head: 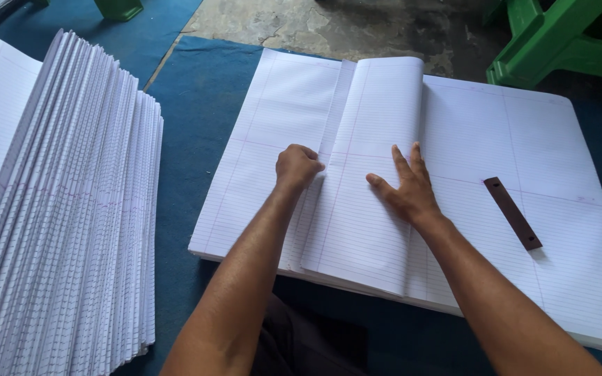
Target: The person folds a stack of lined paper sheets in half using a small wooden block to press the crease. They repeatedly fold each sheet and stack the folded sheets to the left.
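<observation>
A thick stack of large white ruled sheets lies on blue matting. On top of it a folded ruled sheet runs from front to back, its far end curling up. My left hand is closed into a fist and presses on the folded sheet's left edge. My right hand lies flat with fingers spread on the same sheet's right part. A dark brown flat metal strip with a hole at each end rests on the stack, to the right of my right hand.
A fanned pile of folded ruled sheets fills the left side. Blue matting covers the floor, with bare concrete beyond it. Green plastic furniture legs stand at the upper right, another green leg at the top left.
</observation>
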